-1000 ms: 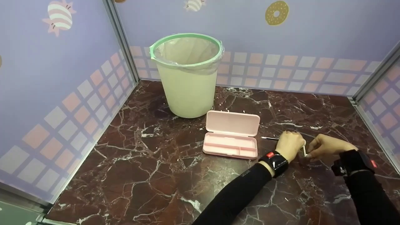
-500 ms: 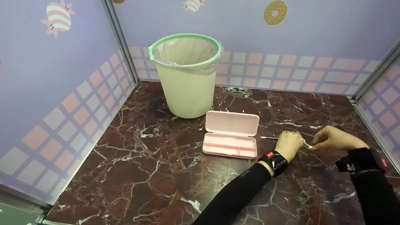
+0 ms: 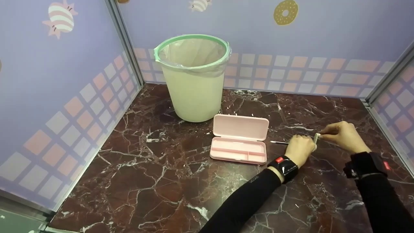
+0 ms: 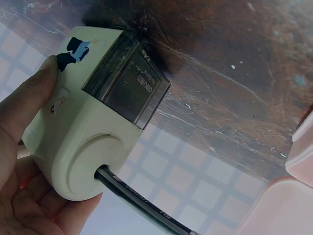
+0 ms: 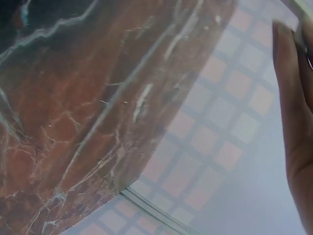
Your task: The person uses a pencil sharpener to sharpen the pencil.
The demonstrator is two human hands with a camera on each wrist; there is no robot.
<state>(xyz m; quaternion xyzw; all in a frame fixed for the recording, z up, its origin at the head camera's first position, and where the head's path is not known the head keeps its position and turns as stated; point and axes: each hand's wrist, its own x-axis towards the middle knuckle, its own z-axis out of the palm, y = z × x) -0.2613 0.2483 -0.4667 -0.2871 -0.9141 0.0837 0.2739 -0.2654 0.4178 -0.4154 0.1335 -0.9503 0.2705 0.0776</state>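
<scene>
My left hand (image 3: 300, 149) grips a cream pencil sharpener (image 4: 83, 122) with stickers and a dark clear shavings drawer. In the left wrist view the thumb lies on one side of it and the other fingers are underneath. A black pencil (image 4: 142, 200) sticks out of its round hole; its far end (image 3: 278, 142) points at the pink case in the head view. My right hand (image 3: 345, 136) pinches the end of the sharpener's crank handle (image 3: 316, 138), which points up and away. Only part of the right hand's fingers (image 5: 288, 88) shows at the right wrist view's edge.
An open pink pencil case (image 3: 239, 158) with divided compartments lies left of the pencil. Behind it stands a pale green bin (image 3: 195, 94) with a clear liner. Small white bits lie around the bin's base. Patterned walls (image 3: 323, 38) enclose the dark marble table (image 3: 155, 194).
The crank handle has swung from pointing toward me, through the right, to pointing away. My right hand has followed it upward. The left hand and the sharpener have stayed in place.
</scene>
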